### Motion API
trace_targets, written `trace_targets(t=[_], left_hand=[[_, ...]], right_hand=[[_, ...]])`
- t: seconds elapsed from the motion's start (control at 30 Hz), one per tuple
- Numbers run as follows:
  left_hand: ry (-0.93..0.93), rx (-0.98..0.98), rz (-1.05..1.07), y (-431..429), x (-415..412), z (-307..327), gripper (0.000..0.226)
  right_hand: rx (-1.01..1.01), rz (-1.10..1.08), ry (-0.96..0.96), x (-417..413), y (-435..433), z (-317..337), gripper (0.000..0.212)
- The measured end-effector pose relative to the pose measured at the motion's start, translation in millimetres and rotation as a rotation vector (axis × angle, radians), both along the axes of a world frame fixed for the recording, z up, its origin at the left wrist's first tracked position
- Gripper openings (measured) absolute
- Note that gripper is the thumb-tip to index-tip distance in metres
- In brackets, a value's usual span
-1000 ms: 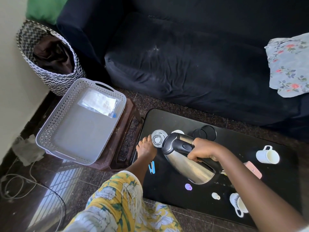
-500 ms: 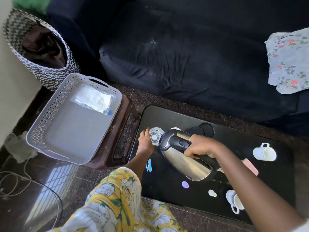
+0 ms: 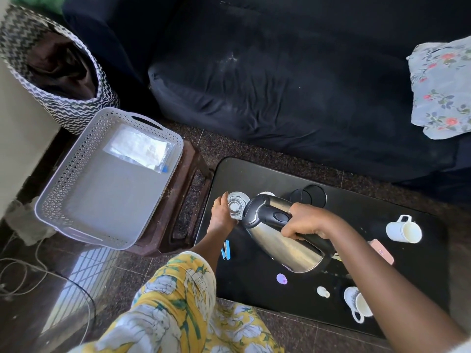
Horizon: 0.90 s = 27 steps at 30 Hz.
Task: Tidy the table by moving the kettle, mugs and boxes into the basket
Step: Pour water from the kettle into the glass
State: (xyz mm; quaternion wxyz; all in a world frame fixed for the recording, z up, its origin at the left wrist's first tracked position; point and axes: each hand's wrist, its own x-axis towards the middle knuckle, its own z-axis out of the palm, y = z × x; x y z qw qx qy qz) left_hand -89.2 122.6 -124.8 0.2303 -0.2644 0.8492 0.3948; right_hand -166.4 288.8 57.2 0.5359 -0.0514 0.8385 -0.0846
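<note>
1. The right hand (image 3: pixel 305 225) is closed round the black handle of the steel kettle (image 3: pixel 285 248). The kettle is tilted above the black bench (image 3: pixel 254 174), with its lid end pointing left.
2. Just left of the kettle's lid end, the left hand (image 3: pixel 221 215) curls its fingers round a clear glass (image 3: pixel 237 206).
3. Just behind the kettle, a round black base (image 3: pixel 312 197) lies on the bench.
4. Right of the kettle are a white mug (image 3: pixel 402 230) and, closer in, a pink box (image 3: pixel 381 250) partly hidden by the right forearm.
5. On the person's side of the kettle sits a patterned mug (image 3: pixel 356 303).
6. Well left of the kettle, off the bench, the grey basket (image 3: pixel 63 179) rests on a brown stool (image 3: pixel 188 200). It holds a clear packet (image 3: pixel 139 149).
</note>
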Motion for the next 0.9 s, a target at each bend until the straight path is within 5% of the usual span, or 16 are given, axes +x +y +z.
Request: trace_targets(t=[0.9], left_hand=[[-0.012,-0.042,-0.011,0.6,-2.2,-1.9,0.094]], right_hand=[[0.038,0.022,-0.011,0.3,-3.6,2.7,0.016]])
